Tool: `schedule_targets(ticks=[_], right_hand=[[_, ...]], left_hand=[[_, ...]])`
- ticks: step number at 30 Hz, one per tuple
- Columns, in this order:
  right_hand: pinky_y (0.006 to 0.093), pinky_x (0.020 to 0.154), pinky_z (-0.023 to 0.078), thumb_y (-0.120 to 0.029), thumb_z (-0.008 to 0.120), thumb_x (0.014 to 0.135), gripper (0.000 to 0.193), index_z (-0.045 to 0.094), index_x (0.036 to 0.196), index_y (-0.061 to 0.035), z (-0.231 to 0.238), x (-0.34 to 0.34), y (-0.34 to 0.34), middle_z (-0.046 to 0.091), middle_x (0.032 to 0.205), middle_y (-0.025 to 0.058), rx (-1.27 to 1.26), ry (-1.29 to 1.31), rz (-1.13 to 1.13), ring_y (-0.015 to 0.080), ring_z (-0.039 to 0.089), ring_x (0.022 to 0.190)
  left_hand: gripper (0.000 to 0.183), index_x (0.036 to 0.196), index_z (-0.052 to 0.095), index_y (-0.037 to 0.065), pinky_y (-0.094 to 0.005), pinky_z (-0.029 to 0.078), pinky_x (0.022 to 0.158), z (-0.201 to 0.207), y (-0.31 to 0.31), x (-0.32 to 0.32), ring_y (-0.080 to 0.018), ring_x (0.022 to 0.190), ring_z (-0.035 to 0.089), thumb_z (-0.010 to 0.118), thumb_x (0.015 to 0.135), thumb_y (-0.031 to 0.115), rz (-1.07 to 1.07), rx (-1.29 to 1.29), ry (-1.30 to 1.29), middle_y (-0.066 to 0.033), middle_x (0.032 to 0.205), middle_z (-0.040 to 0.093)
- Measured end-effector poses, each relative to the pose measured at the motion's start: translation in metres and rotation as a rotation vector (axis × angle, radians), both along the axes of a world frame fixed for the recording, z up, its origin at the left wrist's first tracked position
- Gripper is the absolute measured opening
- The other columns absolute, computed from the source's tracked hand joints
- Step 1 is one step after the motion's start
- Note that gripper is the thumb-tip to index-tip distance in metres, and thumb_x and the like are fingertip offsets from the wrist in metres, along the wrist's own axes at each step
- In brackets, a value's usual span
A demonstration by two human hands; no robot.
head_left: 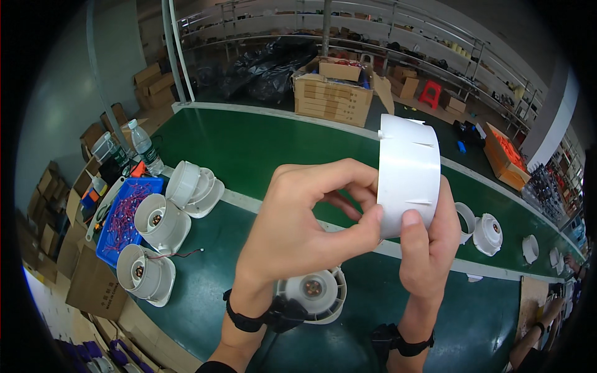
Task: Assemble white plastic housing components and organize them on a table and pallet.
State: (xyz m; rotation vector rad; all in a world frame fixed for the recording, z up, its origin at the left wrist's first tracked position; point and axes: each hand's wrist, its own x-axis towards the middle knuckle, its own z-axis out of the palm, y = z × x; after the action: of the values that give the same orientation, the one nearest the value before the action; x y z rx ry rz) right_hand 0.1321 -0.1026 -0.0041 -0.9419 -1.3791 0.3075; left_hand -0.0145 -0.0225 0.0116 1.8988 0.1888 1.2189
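Raised in front of me is a white plastic cylindrical housing [408,171] with small slots in its wall. My right hand [429,248] grips it from below and behind, thumb on the front wall. At the housing's left rim, my left hand [298,227] pinches with thumb and index finger; what it pinches is too small to tell. Below my hands a white fan base [314,292] with a copper-centred motor lies on the green belt [249,146].
Three white fan units [163,221] lie at the left beside a blue tray [127,214] of small wired parts, with a water bottle [146,148] behind. More white parts [488,233] lie along the belt at right. Cardboard boxes [333,93] stand beyond. Another person's arm [541,329] shows at lower right.
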Motion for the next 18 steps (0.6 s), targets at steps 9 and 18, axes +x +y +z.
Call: schedule_targets(ticks=[9, 18], right_hand=[[0.0272, 0.09, 0.041, -0.026, 0.053, 0.078, 0.059, 0.046, 0.126, 0.0087, -0.002, 0.008, -0.004, 0.057, 0.112, 0.012, -0.077, 0.019, 0.05, 0.0163, 0.054, 0.101], [0.0265, 0.086, 0.043, -0.025, 0.047, 0.083, 0.055, 0.044, 0.126, 0.0088, 0.011, -0.006, -0.008, 0.057, 0.113, 0.0138, -0.216, 0.095, -0.055, 0.0161, 0.055, 0.098]], left_hand=[[0.019, 0.091, 0.067, -0.001, -0.0239, 0.053, 0.063, -0.003, -0.003, 0.004, -0.011, 0.066, 0.065, 0.068, 0.072, 0.002, 0.029, -0.034, -0.029, -0.0057, 0.073, 0.067], [0.017, 0.09, 0.065, -0.001, -0.0243, 0.053, 0.063, -0.004, -0.004, 0.006, -0.0109, 0.065, 0.064, 0.066, 0.073, 0.002, 0.047, -0.016, -0.047, -0.0063, 0.072, 0.067]])
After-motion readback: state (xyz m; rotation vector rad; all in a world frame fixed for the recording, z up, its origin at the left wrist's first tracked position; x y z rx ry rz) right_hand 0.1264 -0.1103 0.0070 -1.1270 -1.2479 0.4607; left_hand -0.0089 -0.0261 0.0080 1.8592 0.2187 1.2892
